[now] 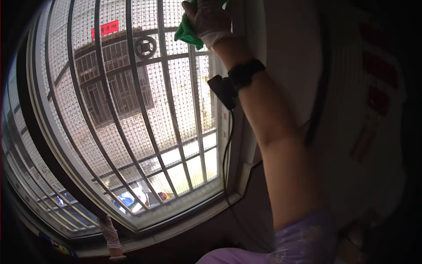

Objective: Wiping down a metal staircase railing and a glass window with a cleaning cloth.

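My right hand (pixel 214 20), in a thin translucent glove, is raised to the top of the view. It grips a green cloth (pixel 189 33) at the upper right of the window (pixel 178 112), near the frame's side. A black strap with a small black device (pixel 224 90) sits around my right forearm, and a thin cable hangs below it. Low on the left, my left hand (pixel 110 232), gloved too, touches the dark lower part of the window frame (pixel 62 158). Its fingers are too dim to make out fully.
Metal bars (pixel 141 109) and wire mesh stand beyond the pane, with a building's barred window (pixel 115 92) behind. A stone-like sill (pixel 165 241) runs under the frame. A dark blue and yellow item (pixel 57 245) lies at lower left. On the right is a dim wall (pixel 290 49).
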The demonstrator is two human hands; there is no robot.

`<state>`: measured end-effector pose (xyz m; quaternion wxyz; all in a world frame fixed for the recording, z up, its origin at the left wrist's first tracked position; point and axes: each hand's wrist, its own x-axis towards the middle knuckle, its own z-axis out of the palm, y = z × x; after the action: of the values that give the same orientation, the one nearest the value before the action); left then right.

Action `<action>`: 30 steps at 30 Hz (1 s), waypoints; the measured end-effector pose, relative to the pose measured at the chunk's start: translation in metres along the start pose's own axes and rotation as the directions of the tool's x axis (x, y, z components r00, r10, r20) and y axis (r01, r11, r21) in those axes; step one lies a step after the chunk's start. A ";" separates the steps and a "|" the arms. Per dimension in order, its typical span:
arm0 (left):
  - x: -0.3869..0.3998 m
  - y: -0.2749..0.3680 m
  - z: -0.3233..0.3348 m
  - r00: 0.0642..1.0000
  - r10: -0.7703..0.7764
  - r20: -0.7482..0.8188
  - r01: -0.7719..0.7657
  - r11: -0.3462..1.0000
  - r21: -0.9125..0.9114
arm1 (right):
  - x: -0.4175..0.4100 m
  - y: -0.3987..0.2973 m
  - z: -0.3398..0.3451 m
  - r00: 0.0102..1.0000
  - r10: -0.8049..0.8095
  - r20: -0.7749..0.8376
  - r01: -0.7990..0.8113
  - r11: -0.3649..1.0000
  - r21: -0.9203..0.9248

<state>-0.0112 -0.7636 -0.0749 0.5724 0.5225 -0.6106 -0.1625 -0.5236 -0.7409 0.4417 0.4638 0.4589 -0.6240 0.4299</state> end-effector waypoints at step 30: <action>0.012 -0.003 0.010 0.999 -0.039 -0.008 0.037 0.991 -0.130 | -0.425 0.069 -0.001 0.525 -0.012 0.851 -0.535 -0.782 0.319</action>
<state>-0.0163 -0.7789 -0.0738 0.6052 0.4967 -0.5856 -0.2100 -0.5274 -0.6520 0.0201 -0.5468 0.2990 -0.1107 0.7742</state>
